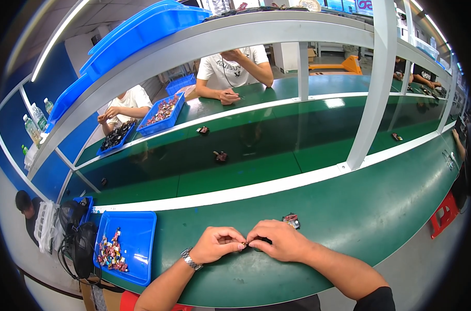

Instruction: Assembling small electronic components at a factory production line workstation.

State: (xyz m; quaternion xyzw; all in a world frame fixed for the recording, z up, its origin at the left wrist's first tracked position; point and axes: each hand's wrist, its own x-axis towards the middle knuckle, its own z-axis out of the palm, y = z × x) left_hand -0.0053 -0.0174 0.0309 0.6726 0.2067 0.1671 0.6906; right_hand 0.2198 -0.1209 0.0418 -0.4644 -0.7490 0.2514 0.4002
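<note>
Above the near green bench, my left hand [221, 244] and my right hand [278, 240] meet fingertip to fingertip. Both are closed in a pinch around a small dark part [245, 244] with a brownish end, mostly hidden by the fingers. A black bit of it shows beneath my right fingers; its exact kind is too small to make out. Just beyond my right hand lies a small electronic assembly [291, 221], dark red and black with a pale face. To the left of my hands, a blue tray [151, 243] holds many small red, gold and white components [112, 252].
A white frame with an upright post [370, 88] separates my bench from a sunken conveyor belt [235, 171] carrying scattered assemblies. Black cables [82, 249] hang by the tray. Across, two people work beside blue bins [163, 115]. A red stool [445, 213] stands right.
</note>
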